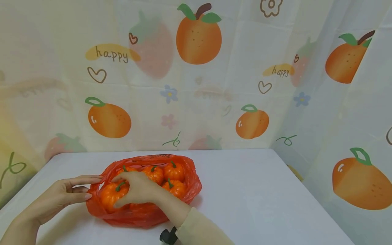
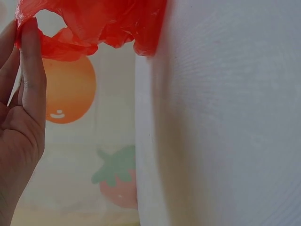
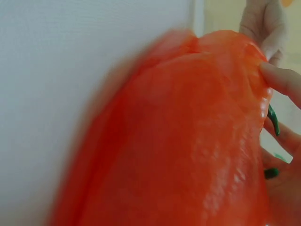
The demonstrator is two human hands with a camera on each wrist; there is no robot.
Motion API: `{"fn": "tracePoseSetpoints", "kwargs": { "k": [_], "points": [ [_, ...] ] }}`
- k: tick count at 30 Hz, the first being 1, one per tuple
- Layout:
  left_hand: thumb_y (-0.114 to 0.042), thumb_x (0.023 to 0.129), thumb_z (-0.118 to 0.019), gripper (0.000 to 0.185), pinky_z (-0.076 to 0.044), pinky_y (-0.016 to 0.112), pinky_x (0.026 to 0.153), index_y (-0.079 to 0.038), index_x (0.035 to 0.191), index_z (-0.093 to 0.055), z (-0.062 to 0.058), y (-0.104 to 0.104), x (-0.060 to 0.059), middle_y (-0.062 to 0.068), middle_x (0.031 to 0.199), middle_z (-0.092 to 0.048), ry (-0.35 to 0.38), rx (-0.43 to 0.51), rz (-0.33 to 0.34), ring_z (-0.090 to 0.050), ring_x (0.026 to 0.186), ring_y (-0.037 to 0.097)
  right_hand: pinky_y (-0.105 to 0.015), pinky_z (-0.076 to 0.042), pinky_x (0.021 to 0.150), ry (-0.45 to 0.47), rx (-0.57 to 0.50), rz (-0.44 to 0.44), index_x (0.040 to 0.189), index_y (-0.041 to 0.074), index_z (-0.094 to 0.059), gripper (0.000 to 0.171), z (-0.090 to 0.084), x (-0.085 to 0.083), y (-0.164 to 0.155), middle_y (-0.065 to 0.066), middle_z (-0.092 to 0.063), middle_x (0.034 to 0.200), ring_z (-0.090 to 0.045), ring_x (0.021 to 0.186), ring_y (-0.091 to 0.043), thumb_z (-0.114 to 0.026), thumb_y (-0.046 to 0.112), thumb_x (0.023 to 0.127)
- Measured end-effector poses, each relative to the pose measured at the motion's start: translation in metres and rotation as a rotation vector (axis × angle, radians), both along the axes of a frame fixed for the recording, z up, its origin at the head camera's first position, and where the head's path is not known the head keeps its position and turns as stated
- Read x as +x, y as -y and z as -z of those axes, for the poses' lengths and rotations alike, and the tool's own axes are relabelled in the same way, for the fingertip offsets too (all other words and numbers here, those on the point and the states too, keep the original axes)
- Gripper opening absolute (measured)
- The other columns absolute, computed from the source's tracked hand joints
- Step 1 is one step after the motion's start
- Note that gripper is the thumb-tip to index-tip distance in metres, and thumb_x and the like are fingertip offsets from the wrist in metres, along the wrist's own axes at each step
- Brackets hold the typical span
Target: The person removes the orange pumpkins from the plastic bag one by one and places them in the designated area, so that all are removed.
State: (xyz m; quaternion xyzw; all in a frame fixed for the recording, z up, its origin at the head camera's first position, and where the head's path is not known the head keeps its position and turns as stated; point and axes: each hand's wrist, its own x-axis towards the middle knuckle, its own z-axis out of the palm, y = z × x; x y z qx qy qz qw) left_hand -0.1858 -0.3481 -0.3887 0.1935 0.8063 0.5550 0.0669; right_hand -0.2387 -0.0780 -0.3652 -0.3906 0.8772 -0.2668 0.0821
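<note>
Several small orange pumpkins (image 1: 174,171) are sitting in a red plastic bag (image 1: 190,190) lying near the worktop's (image 1: 260,197) front-left edge, mouth facing up. Right hand (image 1: 137,187) is reaching into the mouth from the near side, fingers curling round the nearest pumpkin (image 1: 111,195) at the bag's left end. Left hand (image 1: 65,194) is pinching the bag's left rim, thumb and fingers closed on the plastic, just beside the right hand.
</note>
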Motion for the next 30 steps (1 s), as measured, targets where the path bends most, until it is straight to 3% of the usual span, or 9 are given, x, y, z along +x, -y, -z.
{"fn": "tracePoseSetpoints", "kwargs": {
  "k": [11, 21, 27, 30],
  "points": [
    [0.003, 0.096, -0.053, 0.044, -0.057, 0.022, 0.085, 0.006, 0.140, -0.048, 0.002, 0.002, -0.002, -0.026, 0.136, -0.058, -0.001, 0.021, 0.022, -0.072, 0.097, 0.016, -0.026, -0.047, 0.104, -0.012, -0.053, 0.038, 0.132, 0.038, -0.056, 0.064, -0.020, -0.004, -0.024, 0.021, -0.057, 0.134, -0.051, 0.126, -0.002, -0.083, 0.046, 0.075],
    [0.000, 0.096, -0.054, 0.045, -0.056, 0.021, 0.085, 0.003, 0.141, -0.049, 0.002, 0.002, -0.002, -0.027, 0.133, -0.060, 0.022, 0.009, -0.003, -0.072, 0.099, 0.015, -0.020, -0.051, 0.090, 0.042, -0.177, 0.099, 0.130, 0.035, -0.058, 0.063, -0.039, -0.016, -0.058, 0.016, -0.060, 0.126, -0.055, 0.108, -0.002, -0.085, 0.036, 0.074],
    [0.000, 0.096, -0.054, 0.045, -0.056, 0.021, 0.085, 0.002, 0.141, -0.049, 0.002, 0.002, -0.003, -0.027, 0.133, -0.060, 0.031, 0.008, -0.008, -0.072, 0.098, 0.015, -0.023, -0.049, 0.098, 0.038, -0.247, 0.110, 0.132, 0.029, -0.058, 0.063, -0.047, -0.025, -0.080, 0.012, -0.062, 0.129, -0.058, 0.115, -0.007, -0.085, 0.030, 0.074],
    [0.001, 0.096, -0.054, 0.045, -0.056, 0.021, 0.085, 0.003, 0.141, -0.049, 0.002, 0.001, -0.002, -0.027, 0.132, -0.060, 0.029, 0.012, -0.003, -0.072, 0.098, 0.014, -0.023, -0.050, 0.097, 0.023, -0.264, 0.125, 0.132, 0.028, -0.059, 0.063, -0.048, -0.030, -0.090, 0.009, -0.063, 0.128, -0.060, 0.114, -0.011, -0.085, 0.031, 0.074]
  ]
}}
